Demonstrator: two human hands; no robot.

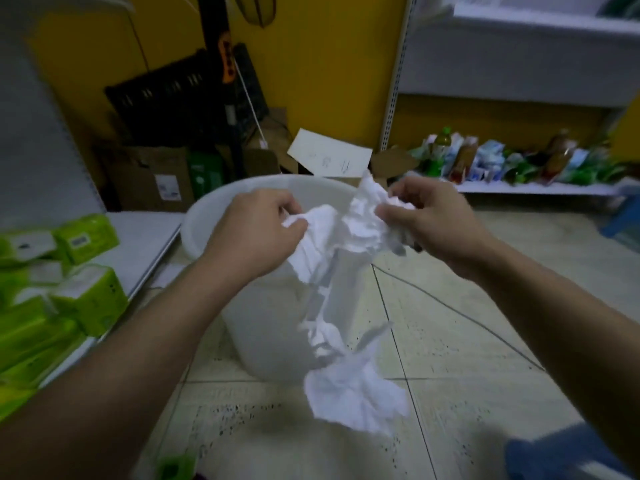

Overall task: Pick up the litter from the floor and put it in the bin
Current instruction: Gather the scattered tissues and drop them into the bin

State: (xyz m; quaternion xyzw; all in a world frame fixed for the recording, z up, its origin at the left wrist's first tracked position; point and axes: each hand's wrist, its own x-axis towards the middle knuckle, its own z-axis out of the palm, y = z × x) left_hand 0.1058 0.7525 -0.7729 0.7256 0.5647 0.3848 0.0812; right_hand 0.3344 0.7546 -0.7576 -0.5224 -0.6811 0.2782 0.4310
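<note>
While the white bin stands on the floor below your hands, your left hand and right hand both pinch the crumpled tissue litter, fingers closed, above its near rim. Lifted; not yet dropped in.

light: dim, indoor | blur: soft throughout | edges: wide-angle bending | shadow: dark patch on floor

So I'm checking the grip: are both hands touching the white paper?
Touching. The head view shows the left hand and the right hand each pinching the top of the crumpled white paper above the bin.
</note>
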